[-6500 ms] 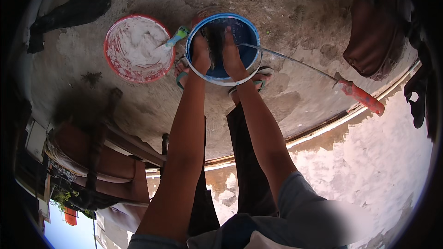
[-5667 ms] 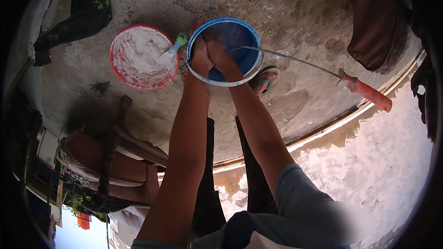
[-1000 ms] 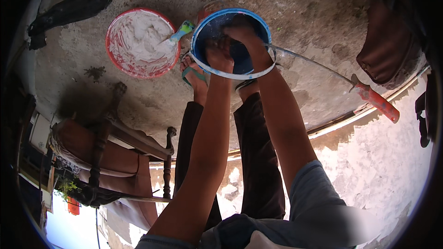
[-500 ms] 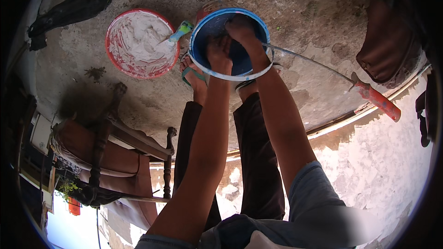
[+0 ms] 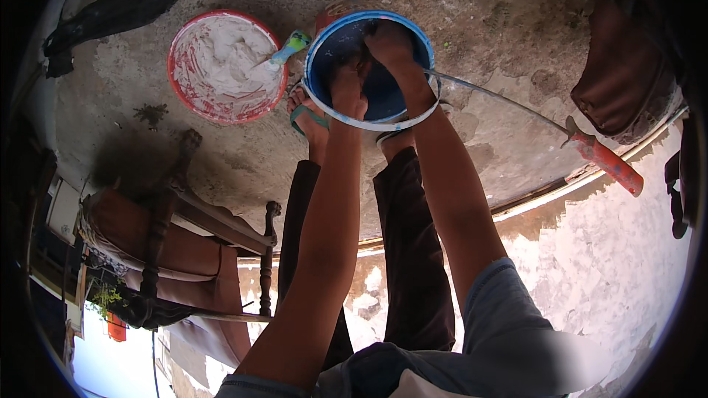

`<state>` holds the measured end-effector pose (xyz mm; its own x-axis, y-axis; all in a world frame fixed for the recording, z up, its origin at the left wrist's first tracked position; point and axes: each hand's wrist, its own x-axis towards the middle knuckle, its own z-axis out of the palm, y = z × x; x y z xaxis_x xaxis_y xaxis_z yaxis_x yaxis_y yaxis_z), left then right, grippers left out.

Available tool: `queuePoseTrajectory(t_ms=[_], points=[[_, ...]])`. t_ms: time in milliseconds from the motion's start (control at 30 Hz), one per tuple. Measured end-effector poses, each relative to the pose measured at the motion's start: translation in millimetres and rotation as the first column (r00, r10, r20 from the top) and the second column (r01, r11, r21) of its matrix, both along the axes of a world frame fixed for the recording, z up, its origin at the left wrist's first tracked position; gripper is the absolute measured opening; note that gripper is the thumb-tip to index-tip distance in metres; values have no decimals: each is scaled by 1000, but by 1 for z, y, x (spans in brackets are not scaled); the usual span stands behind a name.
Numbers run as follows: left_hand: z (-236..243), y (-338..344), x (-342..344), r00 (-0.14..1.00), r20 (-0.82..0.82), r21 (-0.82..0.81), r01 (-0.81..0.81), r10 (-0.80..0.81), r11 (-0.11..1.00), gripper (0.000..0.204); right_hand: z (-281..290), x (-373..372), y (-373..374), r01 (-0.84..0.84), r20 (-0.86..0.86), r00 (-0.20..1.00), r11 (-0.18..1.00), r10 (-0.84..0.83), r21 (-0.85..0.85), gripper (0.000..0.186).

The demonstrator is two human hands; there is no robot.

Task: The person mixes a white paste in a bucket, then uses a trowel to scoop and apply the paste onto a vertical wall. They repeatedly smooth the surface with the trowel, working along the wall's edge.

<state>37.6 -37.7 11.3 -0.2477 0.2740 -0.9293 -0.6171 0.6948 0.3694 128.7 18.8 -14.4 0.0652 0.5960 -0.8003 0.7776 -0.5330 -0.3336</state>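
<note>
Both my hands reach down into a blue bucket (image 5: 385, 105) with a pale band around its rim. My left hand (image 5: 348, 82) is in its left half, with fingers lost in the shade. On the far right side, my right hand (image 5: 389, 44) bends downward near the inner wall, its fingertips hidden. Whether either hand grips anything cannot be made out. Left of the bucket stands a red basin (image 5: 172, 74) with thick white paste in it. A spatula (image 5: 292, 46) with a green and blue handle rests on the basin's edge.
A thin rod with a red handle (image 5: 612, 166) extends right from the bucket's side. My feet stand close to the bucket. At lower left is a wooden chair (image 5: 221, 221); dark cloth (image 5: 110, 11) lies at upper left. A brown padded item (image 5: 619, 74) is at far right.
My left hand has shifted slightly left and turned inside the bucket. My right hand has moved a little. The basin and rod look almost unchanged.
</note>
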Motion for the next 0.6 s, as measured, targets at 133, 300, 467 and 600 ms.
queuePoseTrajectory(t_ms=[133, 300, 467, 600], points=[[-4, -2, -7, 947, -18, -32, 319, -320, 947, 17, 8, 4, -2, -73, -27, 997, 997, 74, 26, 37], [16, 24, -7, 925, 202, -150, 353, -321, 924, 23, 14, 6, 6, -13, -68, 998, 997, 8, -76, 35], [8, 15, -37, 872, 432, -98, 299, -230, 949, 29, 21, 8, -11, 22, -45, 999, 987, -15, 161, 30], [6, 19, -29, 925, 206, -157, 352, -318, 923, 27, 39, 7, -13, 88, -40, 996, 959, -81, 270, 29]])
